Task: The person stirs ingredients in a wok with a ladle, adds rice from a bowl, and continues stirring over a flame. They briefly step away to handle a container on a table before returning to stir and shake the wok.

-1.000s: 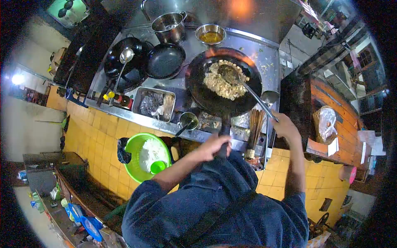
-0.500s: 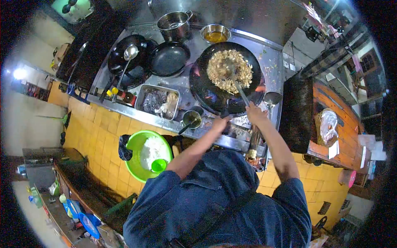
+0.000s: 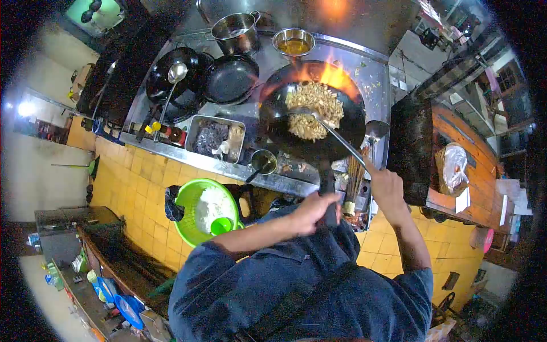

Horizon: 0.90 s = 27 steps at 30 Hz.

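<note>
My left hand (image 3: pixel 312 214) is closed round the dark handle of a black wok (image 3: pixel 279 134). Chopped food (image 3: pixel 319 102), pale brown in colour, lies in the wok, and orange flames (image 3: pixel 336 77) rise at its far rim. My right hand (image 3: pixel 387 191) grips the long shaft of a metal ladle (image 3: pixel 342 139), whose head rests among the food. A bundle of thin sticks (image 3: pixel 355 181) lies between my hands on the steel stove top.
Left of the wok are a black frying pan (image 3: pixel 231 78), a metal pot (image 3: pixel 235 35), a metal tray (image 3: pixel 195 122) and a small pot (image 3: pixel 264 162). A bowl of yellow liquid (image 3: pixel 293 43) stands behind. Below is a green basin (image 3: pixel 183 221) with white contents.
The wok has tilted and its handle has come toward my body with my left hand. My right hand has moved right and nearer me. Flames have risen at the far rim.
</note>
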### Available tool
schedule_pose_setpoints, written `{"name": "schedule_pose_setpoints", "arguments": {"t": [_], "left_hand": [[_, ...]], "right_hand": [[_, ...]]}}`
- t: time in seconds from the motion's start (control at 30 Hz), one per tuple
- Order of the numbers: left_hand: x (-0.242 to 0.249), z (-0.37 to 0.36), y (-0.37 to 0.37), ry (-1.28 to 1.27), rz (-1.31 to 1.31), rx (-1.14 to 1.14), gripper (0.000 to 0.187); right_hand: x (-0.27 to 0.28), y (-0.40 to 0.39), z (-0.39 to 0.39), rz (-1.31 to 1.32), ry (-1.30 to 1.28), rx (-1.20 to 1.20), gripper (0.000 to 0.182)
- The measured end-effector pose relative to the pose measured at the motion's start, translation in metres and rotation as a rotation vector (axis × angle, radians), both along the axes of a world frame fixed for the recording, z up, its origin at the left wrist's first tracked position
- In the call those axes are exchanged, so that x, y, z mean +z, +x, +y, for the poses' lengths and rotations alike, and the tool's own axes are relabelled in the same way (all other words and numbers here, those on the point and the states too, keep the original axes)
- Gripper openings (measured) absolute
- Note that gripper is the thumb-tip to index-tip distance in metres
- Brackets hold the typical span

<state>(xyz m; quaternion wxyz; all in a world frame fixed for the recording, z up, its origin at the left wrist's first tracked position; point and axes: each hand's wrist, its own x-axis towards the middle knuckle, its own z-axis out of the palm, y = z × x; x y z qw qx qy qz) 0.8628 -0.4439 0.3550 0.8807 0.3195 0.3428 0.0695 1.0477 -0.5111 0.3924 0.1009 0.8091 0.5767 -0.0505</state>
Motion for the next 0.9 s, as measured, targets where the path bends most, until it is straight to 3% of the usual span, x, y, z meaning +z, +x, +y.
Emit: {"name": "schedule_pose_setpoints", "arguments": {"t": [0.03,0.1,0.17,0.2,0.27,0.3,0.37,0.43,0.5,0.53,0.57,0.67,0.77,0.83,0.9], "left_hand": [[0.026,0.001,-0.001,-0.293,0.1,-0.001,0.013],[-0.005,0.026,0.006,-0.258,0.072,-0.086,0.014],[-0.063,0.063,0.015,-0.016,0.056,0.053,0.018],[-0.063,0.057,0.014,-0.017,0.058,0.051,0.018],[-0.054,0.042,0.014,-0.001,0.299,0.261,0.019],[-0.05,0.026,-0.007,-0.058,-0.003,0.05,0.019],[0.004,0.012,-0.02,-0.178,0.124,-0.11,0.02],[-0.015,0.023,-0.015,-0.193,0.118,-0.081,0.02],[-0.073,0.046,-0.001,-0.018,0.071,0.031,0.016],[-0.118,0.055,0.006,0.036,0.099,0.092,0.012],[-0.121,0.064,0.012,0.249,0.122,0.146,0.01],[-0.165,0.09,0.02,0.235,0.058,0.133,0.014],[-0.162,0.087,0.022,0.166,0.028,0.148,0.016],[-0.159,0.095,0.022,0.242,0.133,0.121,0.018],[-0.163,0.094,0.019,0.202,0.073,0.121,0.019]], "right_hand": [[-0.003,0.001,0.002,0.002,0.009,-0.007,0.054],[-0.018,0.003,-0.004,0.15,0.017,-0.046,0.054],[-0.032,0.008,-0.003,0.24,0.043,-0.077,0.063],[-0.037,0.007,0.001,0.163,0.035,-0.15,0.064],[-0.056,0.015,0.006,0.045,0.022,-0.263,0.062],[-0.049,0.022,0.006,0.039,0.029,-0.269,0.062],[-0.02,0.033,0.005,0.154,0.045,-0.326,0.054],[0.006,0.032,-0.008,0.222,0.184,-0.308,0.046],[0.02,0.023,-0.015,0.288,0.288,-0.409,0.042],[0.011,0.022,-0.012,0.29,0.26,-0.445,0.046],[-0.004,0.019,-0.005,0.293,0.262,-0.449,0.046],[-0.091,0.013,0.03,0.099,0.229,-0.396,0.056],[-0.161,0.014,0.043,-0.062,0.229,-0.305,0.054],[-0.143,0.019,0.057,-0.103,0.236,-0.277,0.052],[-0.071,0.014,0.05,0.437,0.093,-0.404,0.05]]}}
